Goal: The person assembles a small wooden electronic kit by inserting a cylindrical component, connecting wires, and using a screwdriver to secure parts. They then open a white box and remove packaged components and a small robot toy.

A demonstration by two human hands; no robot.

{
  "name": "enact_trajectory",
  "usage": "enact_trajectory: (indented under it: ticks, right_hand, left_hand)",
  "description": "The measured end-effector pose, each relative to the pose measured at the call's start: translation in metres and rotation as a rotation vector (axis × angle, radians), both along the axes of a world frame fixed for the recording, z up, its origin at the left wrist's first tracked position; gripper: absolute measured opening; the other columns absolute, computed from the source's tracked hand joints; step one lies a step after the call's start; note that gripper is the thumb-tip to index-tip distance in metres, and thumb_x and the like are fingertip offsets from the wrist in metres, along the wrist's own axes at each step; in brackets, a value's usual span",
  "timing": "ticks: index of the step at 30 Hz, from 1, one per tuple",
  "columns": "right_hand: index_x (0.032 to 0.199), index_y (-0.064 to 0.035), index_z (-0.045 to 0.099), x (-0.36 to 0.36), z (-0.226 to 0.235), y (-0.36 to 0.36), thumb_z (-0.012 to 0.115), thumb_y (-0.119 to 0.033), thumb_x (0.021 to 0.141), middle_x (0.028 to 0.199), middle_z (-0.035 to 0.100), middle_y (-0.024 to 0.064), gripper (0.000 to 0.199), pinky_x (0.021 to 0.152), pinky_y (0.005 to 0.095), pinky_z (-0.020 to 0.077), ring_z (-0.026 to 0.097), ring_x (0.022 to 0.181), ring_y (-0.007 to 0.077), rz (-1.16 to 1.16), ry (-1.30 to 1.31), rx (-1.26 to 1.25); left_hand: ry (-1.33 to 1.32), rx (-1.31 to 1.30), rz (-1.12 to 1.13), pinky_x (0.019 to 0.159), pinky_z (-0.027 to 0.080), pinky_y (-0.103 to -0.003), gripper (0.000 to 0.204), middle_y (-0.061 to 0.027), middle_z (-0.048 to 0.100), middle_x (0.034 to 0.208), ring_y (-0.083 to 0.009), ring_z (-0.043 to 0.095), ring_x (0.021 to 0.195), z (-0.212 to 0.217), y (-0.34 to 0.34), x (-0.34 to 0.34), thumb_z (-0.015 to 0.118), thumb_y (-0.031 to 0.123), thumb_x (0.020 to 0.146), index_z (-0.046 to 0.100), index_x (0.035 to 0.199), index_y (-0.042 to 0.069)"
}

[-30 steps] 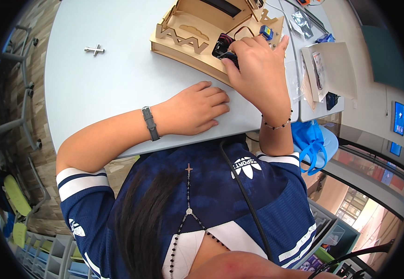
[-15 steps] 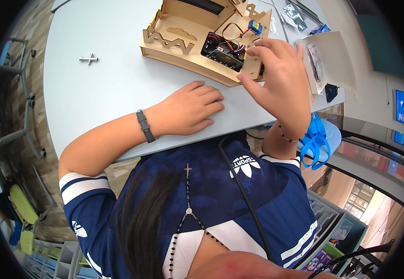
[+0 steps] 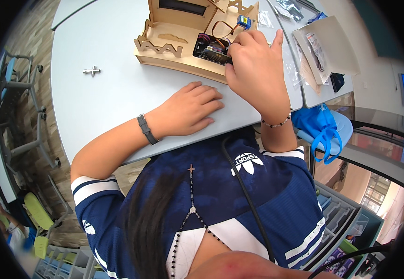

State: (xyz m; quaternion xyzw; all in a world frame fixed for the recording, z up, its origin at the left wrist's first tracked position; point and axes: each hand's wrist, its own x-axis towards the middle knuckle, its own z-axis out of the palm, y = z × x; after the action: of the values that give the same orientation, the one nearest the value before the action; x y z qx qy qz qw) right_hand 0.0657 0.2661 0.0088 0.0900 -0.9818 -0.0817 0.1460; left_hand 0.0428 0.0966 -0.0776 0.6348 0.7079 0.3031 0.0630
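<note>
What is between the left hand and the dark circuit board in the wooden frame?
Nothing visible blocks it. The left hand rests flat on the pale grey table, and only bare tabletop and the low front edge of the light plywood frame separate it from the dark circuit board, which the right hand touches.

We rest our left hand (image 3: 190, 109) flat, palm down, on the pale grey table (image 3: 104, 107) near its front edge. Our right hand (image 3: 253, 69) curls over the dark circuit board (image 3: 211, 50) lying in the light laser-cut wooden housing (image 3: 174, 44) at the far side. A small blue servo motor (image 3: 243, 21) sits just beyond. A little metal cross-shaped piece (image 3: 91, 71) lies well apart to the left.
</note>
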Motion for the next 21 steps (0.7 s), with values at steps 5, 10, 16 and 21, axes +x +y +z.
enact_trajectory:
  ticks: [5,10,16,21]
  right_hand:
    - [0.071,-0.0034,0.065,-0.001,0.000,-0.001,0.060,-0.009,0.066,0.081,0.058,0.0061,0.009,0.096,0.0667,0.0256,0.054,0.092,0.0239,-0.032,-0.037,-0.003]
    - [0.068,-0.0042,0.066,-0.004,-0.004,0.000,0.058,-0.006,0.065,0.077,0.059,0.0054,0.009,0.096,0.0699,0.0209,0.054,0.091,0.0233,-0.025,-0.045,-0.004]
    - [0.069,-0.0054,0.067,-0.005,-0.003,0.000,0.058,-0.006,0.065,0.079,0.059,0.0046,0.010,0.096,0.0711,0.0195,0.053,0.091,0.0224,-0.029,-0.079,-0.009]
    - [0.081,-0.0057,0.066,0.001,-0.002,-0.004,0.062,-0.008,0.065,0.089,0.058,0.0060,0.017,0.095,0.0702,0.0209,0.051,0.099,0.0241,-0.027,-0.094,-0.017]
  left_hand:
    - [0.001,-0.002,-0.012,0.095,0.036,-0.041,0.037,-0.0119,0.051,0.116,-0.0296,0.048,0.105,0.001,0.003,-0.002,0.060,0.018,0.077,0.054,0.112,0.006]
    - [0.018,-0.023,-0.003,0.096,0.035,-0.043,0.036,-0.0117,0.052,0.114,-0.0310,0.047,0.105,0.007,0.003,-0.001,0.060,0.017,0.078,0.054,0.111,0.006]
    - [0.024,-0.033,0.003,0.096,0.035,-0.043,0.035,-0.0121,0.052,0.113,-0.0316,0.048,0.104,0.008,0.004,-0.001,0.060,0.017,0.078,0.054,0.111,0.006]
    - [-0.002,-0.056,-0.001,0.096,0.035,-0.043,0.035,-0.0122,0.052,0.113,-0.0316,0.048,0.104,0.010,0.000,0.003,0.060,0.017,0.078,0.055,0.111,0.006]
